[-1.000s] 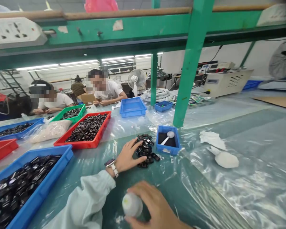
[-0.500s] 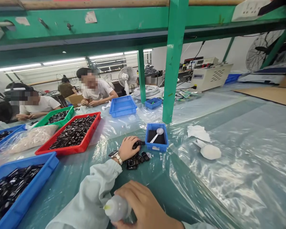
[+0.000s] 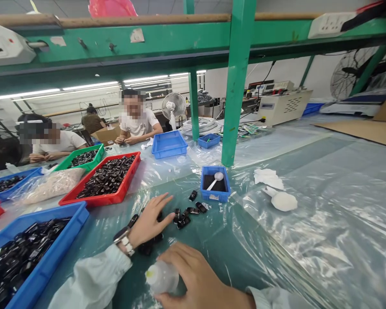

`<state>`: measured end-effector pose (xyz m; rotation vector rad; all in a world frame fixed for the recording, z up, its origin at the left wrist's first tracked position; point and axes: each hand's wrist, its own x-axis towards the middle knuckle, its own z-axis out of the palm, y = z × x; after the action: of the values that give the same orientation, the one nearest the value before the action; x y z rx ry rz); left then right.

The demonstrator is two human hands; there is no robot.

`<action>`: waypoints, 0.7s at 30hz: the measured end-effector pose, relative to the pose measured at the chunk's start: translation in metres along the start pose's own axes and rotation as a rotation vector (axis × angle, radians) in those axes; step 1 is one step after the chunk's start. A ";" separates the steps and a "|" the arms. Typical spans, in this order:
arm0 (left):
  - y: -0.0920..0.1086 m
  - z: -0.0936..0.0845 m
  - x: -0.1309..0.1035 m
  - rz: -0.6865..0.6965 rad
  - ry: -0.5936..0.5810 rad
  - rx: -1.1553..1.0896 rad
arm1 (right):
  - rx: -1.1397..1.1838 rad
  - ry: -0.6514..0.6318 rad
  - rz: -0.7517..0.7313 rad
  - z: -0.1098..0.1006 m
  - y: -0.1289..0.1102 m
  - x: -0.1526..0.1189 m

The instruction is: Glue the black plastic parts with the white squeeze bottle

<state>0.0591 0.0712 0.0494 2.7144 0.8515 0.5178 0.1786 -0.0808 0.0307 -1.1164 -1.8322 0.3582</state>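
My left hand (image 3: 149,221), fingers spread, is over the plastic-covered table among small glossy black parts (image 3: 183,221). Some of these parts lie partly hidden beneath and beside it. In front of me my right hand (image 3: 201,274) is wrapped round a small whitish squeeze bottle (image 3: 162,277) with a yellowish tip, which leans toward the left. Beyond the loose parts stands a small blue box (image 3: 215,196) of black material, with a white spoon (image 3: 214,182) lying in it.
At the left are a large blue tray (image 3: 82,212), a red tray (image 3: 124,197) and a green tray (image 3: 62,165), all with black parts. A green post (image 3: 236,94) rises behind the small box. White scoop (image 3: 284,201) lies at right. Two co-workers sit across the table.
My left hand has drawn back to the left and nearer, away from the small blue box, and its fingers have spread. Black parts now lie farther apart. The bottle stays in my right hand.
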 end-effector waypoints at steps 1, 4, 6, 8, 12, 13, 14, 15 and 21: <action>0.007 0.008 0.012 0.023 -0.002 -0.012 | -0.001 0.009 0.000 0.001 0.000 -0.001; 0.028 0.037 0.046 0.091 -0.011 -0.050 | -0.007 0.031 0.021 0.001 0.002 -0.001; 0.037 0.054 0.060 0.105 0.000 -0.067 | -0.005 0.045 0.035 -0.001 0.003 -0.001; 0.041 0.065 0.065 0.098 0.026 -0.078 | 0.001 0.055 0.044 -0.003 0.004 -0.001; 0.033 0.067 0.057 0.052 0.073 -0.101 | 0.028 0.046 0.051 -0.003 0.004 -0.001; 0.030 0.065 0.054 0.038 0.079 -0.108 | 0.035 0.040 0.053 -0.003 0.005 -0.001; 0.027 0.063 0.052 0.024 0.084 -0.116 | 0.039 0.034 0.053 -0.004 0.005 -0.001; 0.024 0.060 0.050 0.013 0.085 -0.123 | 0.041 0.030 0.054 -0.004 0.005 -0.002; 0.017 0.043 0.034 0.005 0.052 -0.149 | 0.017 -0.007 0.050 -0.011 0.005 0.000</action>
<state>0.1112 0.0721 0.0252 2.5789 0.7856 0.6296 0.1902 -0.0803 0.0338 -1.1521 -1.8068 0.4062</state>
